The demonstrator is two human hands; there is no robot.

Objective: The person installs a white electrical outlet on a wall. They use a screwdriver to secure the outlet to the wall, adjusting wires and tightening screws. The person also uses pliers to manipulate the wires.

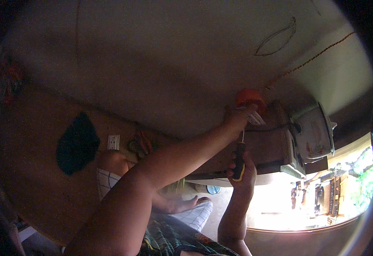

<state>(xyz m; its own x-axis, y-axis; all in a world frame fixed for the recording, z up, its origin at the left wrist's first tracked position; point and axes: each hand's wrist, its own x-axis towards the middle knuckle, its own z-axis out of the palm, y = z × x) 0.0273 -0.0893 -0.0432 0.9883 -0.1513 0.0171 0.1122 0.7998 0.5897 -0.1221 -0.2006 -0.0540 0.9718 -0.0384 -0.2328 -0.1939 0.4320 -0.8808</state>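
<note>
My left hand [237, 116] reaches up to a round red object [249, 97] against the large plain surface, fingers closed around it and a white piece [255, 119] beside it; their exact hold is partly hidden. Below it, my right hand [243, 173] grips the black and yellow handle of a screwdriver [239, 160], whose thin metal shaft points up toward my left hand. The tip is too indistinct to place exactly.
A braided cord [310, 59] runs along the surface. A pale boxy appliance [312, 134] with a dark cable stands right, near a bright opening. A white outlet [113, 142] and dark green shape [76, 145] are left. Bare feet and checked cloth [199, 215] show below.
</note>
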